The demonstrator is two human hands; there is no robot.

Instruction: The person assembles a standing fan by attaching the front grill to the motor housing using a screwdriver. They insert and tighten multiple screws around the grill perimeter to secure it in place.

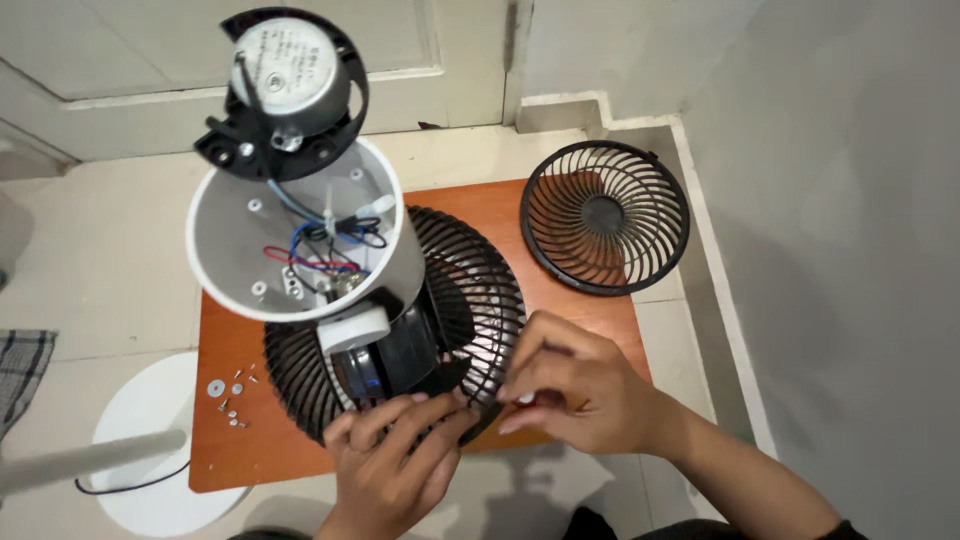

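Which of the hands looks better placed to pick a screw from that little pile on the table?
Probably the left hand: it lies nearer the loose screws at the wooden table's left side. The right hand is farther off, fingertips pinched at the black grille.

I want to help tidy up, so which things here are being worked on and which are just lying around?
Being worked on:
- black round plastic fan grille, gripped by left hand and right hand
- white round fan housing with coloured wires
- silver motor in black bracket

Just lying about:
- second black round grille
- small metal screws and washers
- white round stand base
- checked cloth
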